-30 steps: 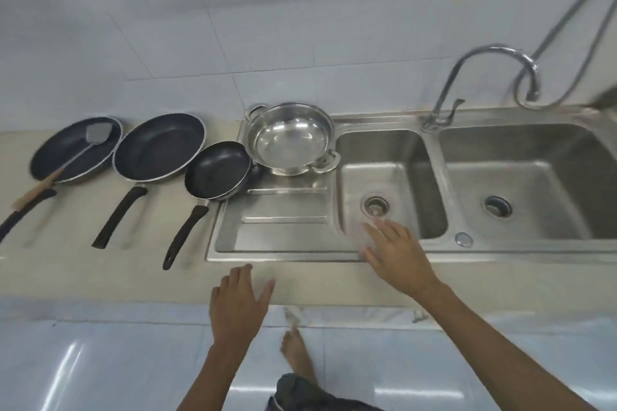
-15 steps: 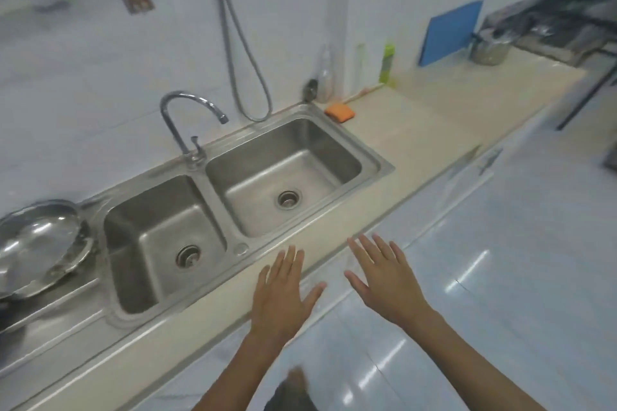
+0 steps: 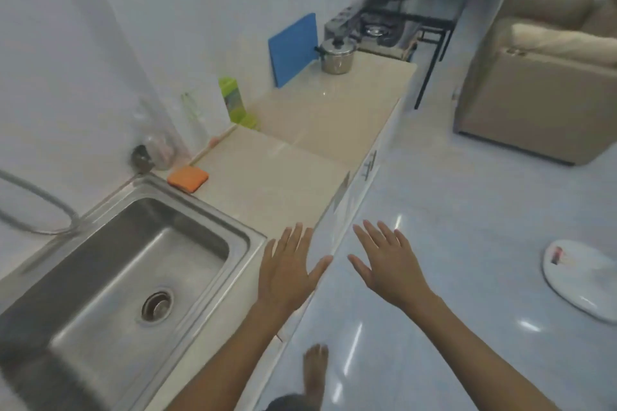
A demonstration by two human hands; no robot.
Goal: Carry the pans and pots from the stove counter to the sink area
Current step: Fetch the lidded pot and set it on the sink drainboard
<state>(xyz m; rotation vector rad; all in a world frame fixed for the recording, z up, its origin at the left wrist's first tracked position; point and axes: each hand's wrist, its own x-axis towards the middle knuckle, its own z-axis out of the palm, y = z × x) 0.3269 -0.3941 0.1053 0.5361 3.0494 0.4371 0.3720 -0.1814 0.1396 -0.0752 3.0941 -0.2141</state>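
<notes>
orange sponge (image 3: 188, 178), blue board (image 3: 292, 49)

Both bare forearms reach forward from the bottom of the frame, palms turned down and backs of the hands facing the camera. The left hand (image 3: 287, 272) is spread flat, fingers splayed and thumb out to the right, holding nothing. The right hand (image 3: 387, 264), just beside it, is likewise flat and empty, fingers fanned, thumb pointing left toward the other. A bare foot (image 3: 315, 367) shows below
</notes>
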